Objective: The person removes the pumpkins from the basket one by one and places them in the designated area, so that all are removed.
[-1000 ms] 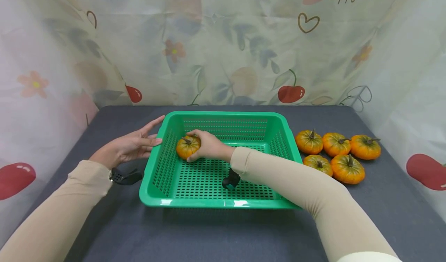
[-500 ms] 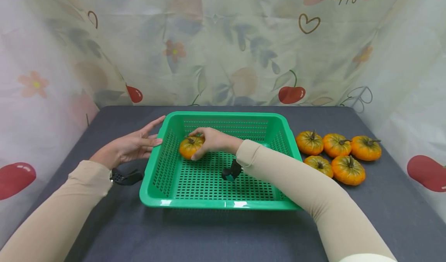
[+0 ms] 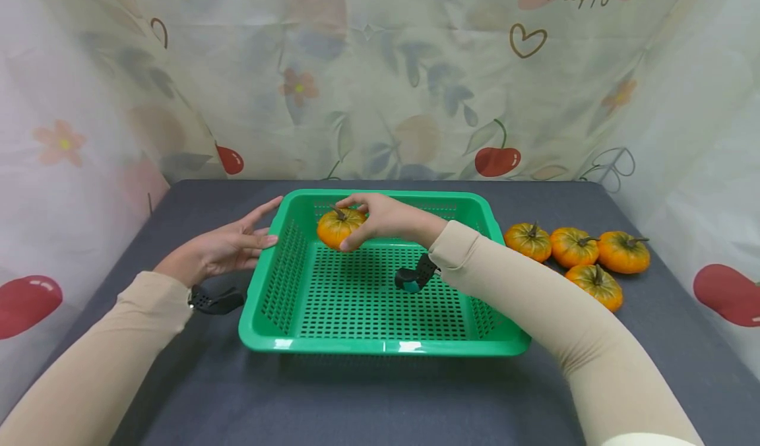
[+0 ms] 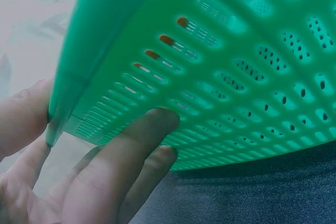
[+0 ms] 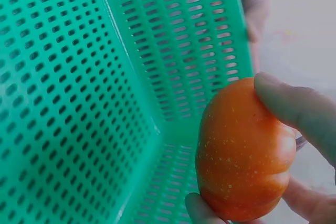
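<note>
My right hand grips a small orange pumpkin with a short stem, above the left part of a green perforated basket. In the right wrist view the thumb lies on one side of the pumpkin and fingers curl round the other; the basket floor lies beyond. My left hand is at the basket's left side, fingers spread and fairly straight. In the left wrist view some left fingers lie against the slotted outer wall below the rim, with another fingertip at the rim's edge.
Several similar pumpkins are grouped right of the basket, one mostly hidden behind the right sleeve. A dark cloth covers the table. Patterned curtains close in the back and sides. Black straps are on both wrists.
My right hand has raised the pumpkin from low in the basket, moving it toward the back and slightly right. The left hand and basket have stayed in place.
</note>
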`<state>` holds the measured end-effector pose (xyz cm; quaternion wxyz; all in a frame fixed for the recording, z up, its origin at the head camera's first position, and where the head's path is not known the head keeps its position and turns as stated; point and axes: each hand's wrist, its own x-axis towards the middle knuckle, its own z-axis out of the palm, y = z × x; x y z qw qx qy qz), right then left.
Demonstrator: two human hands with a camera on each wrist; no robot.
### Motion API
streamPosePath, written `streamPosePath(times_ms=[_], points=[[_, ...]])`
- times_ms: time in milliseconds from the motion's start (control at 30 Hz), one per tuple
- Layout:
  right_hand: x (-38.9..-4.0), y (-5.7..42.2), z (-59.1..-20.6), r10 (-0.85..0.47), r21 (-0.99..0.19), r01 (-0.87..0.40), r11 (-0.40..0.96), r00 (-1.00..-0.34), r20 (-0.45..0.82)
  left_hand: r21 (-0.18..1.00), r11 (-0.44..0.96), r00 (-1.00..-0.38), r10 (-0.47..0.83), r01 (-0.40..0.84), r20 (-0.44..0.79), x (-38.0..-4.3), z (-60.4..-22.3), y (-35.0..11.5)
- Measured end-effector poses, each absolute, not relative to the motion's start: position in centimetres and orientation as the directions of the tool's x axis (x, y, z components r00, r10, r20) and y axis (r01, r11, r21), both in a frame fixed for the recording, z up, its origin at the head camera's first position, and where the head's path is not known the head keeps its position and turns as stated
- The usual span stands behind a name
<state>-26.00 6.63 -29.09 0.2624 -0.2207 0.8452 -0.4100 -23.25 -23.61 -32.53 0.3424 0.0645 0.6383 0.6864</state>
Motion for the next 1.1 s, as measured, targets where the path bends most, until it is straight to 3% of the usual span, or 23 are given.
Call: streamPosePath(times_ms=[467,1100], points=[[-24.1,12.1,-25.3,-0.495,-0.794,-0.156,0.587,-0.846,-0.200,0.925,0.058,-0.756,0.558,-0.376,-0.342,-23.3,-32.5,-23.8],[-19.6,20.1,-21.0,-0.413,-0.786,-0.188,0.589,-0.906,-0.093,0.921,0.046,-0.748,0.570,-0.386,-0.341,-23.2,-32.5,-23.9]])
